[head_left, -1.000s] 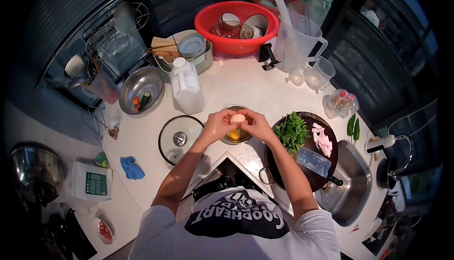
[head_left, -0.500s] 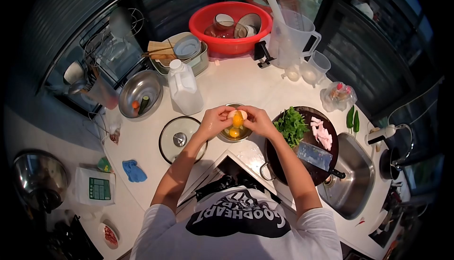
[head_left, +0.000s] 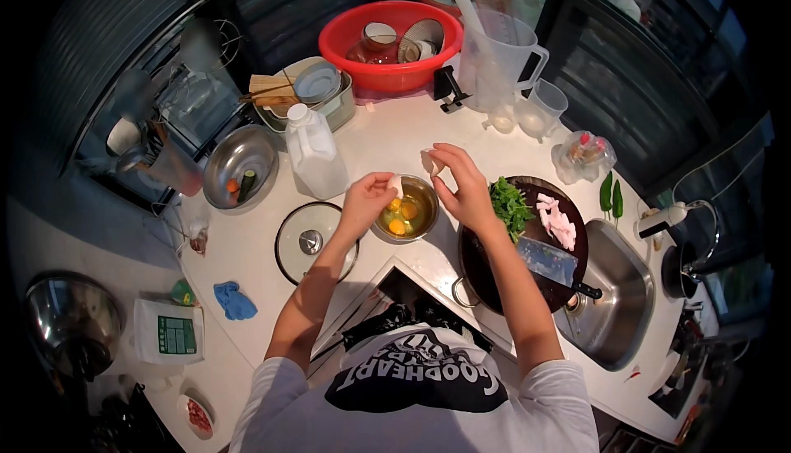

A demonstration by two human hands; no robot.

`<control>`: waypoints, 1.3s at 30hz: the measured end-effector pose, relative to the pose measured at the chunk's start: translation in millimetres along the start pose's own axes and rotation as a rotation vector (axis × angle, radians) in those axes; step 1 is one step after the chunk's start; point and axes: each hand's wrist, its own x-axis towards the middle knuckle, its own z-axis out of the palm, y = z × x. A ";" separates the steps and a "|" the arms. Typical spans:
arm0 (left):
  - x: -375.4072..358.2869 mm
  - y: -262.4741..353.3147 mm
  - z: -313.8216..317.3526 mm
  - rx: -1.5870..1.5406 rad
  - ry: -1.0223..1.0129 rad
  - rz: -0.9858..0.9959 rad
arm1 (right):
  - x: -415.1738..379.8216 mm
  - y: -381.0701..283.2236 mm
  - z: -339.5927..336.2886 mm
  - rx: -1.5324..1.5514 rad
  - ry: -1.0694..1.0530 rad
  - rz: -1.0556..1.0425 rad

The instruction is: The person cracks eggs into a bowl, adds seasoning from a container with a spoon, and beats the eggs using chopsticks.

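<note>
A small metal bowl (head_left: 430,220) stands in front of me with several egg yolks (head_left: 397,226) and clear egg white in it. My left hand (head_left: 368,201) is at the bowl's left rim, its fingers closed on half an eggshell (head_left: 396,184) tilted over the bowl. Beyond the upper right rim, my right hand (head_left: 465,189) grips the other eggshell half (head_left: 428,161) between thumb and fingers. To the left of the bowl lies a glass lid (head_left: 297,259) with a metal knob.
At right, a round dark board (head_left: 515,284) carries leafy greens (head_left: 511,210), pale meat strips (head_left: 556,222) and a cleaver (head_left: 548,262), beside the sink (head_left: 630,313). A white jug (head_left: 317,160), metal basin (head_left: 255,152) and red tub (head_left: 387,78) stand behind.
The egg has dropped from the split shell into the bowl. My hands have moved apart, each with a shell half; the right has gone up and to the right.
</note>
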 end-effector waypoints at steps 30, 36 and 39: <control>27.8 -63.2 -21.0 1.210 0.279 0.389 | -262.8 66.0 -279.6 -0.663 0.904 1.074; 27.6 -72.5 -37.2 0.946 -0.002 0.113 | -230.8 71.6 -215.1 -0.564 0.751 0.796; 13.9 -22.8 -11.2 0.777 -0.070 -0.309 | -199.1 74.8 -168.4 -0.342 0.705 0.697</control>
